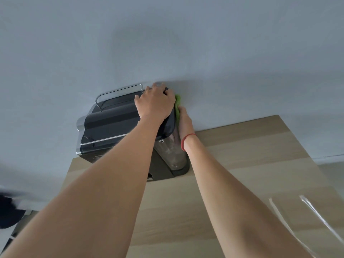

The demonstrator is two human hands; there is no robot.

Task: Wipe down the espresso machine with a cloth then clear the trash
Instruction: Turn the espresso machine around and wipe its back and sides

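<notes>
A black and chrome espresso machine (109, 121) stands at the back of a light wooden table (232, 174), against the wall. My left hand (154, 103) rests on the machine's top right rear corner, fingers curled over its edge. My right hand (184, 120) presses a green cloth (177, 106) against the machine's right side, by the clear water tank (171, 151). Most of the cloth is hidden between my hand and the machine. A red string circles my right wrist.
A crumpled clear plastic wrapper (305, 216) lies on the table at the lower right. A grey-blue wall (167, 43) rises directly behind the machine. A dark blurred object (9, 211) sits at the far left, below table level.
</notes>
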